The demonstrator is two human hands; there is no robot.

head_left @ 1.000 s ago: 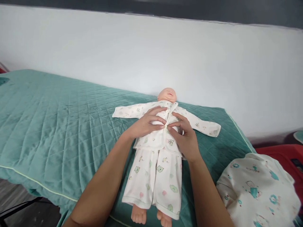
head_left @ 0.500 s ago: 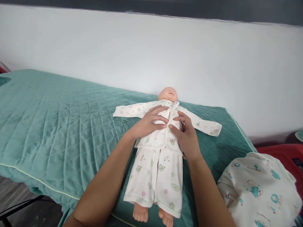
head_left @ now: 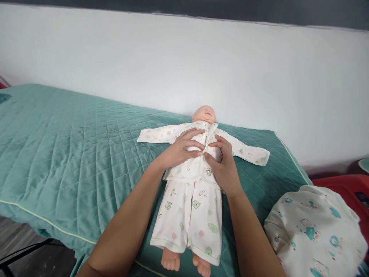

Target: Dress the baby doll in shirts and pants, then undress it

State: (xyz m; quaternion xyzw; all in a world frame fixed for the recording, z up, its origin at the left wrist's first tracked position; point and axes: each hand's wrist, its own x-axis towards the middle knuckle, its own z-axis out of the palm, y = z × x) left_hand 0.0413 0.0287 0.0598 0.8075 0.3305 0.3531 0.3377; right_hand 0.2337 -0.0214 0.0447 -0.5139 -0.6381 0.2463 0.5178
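A baby doll [head_left: 204,114] lies on its back, head toward the wall, in a white printed jacket [head_left: 181,169] and matching trousers [head_left: 173,215]. Its sleeves spread out to both sides. My left hand [head_left: 184,149] rests on the jacket's chest, thumb and forefinger closed on the front edge. My right hand [head_left: 223,159] pinches the same edge from the other side, the fingertips of both hands nearly meeting at mid-chest. Above them the upper front flap stands loose near the neck. Below the hands the jacket's front edges lie close together.
A green quilted cover [head_left: 72,154] lies under the doll. At the lower right is a white printed cloth [head_left: 314,231], beside a red object [head_left: 343,182]. A pale wall [head_left: 173,61] rises behind. Dark thin bars show at the lower left.
My right hand has shifted slightly left, closer to my left fingertips, drawing the jacket edge along a little. My left hand has hardly moved.
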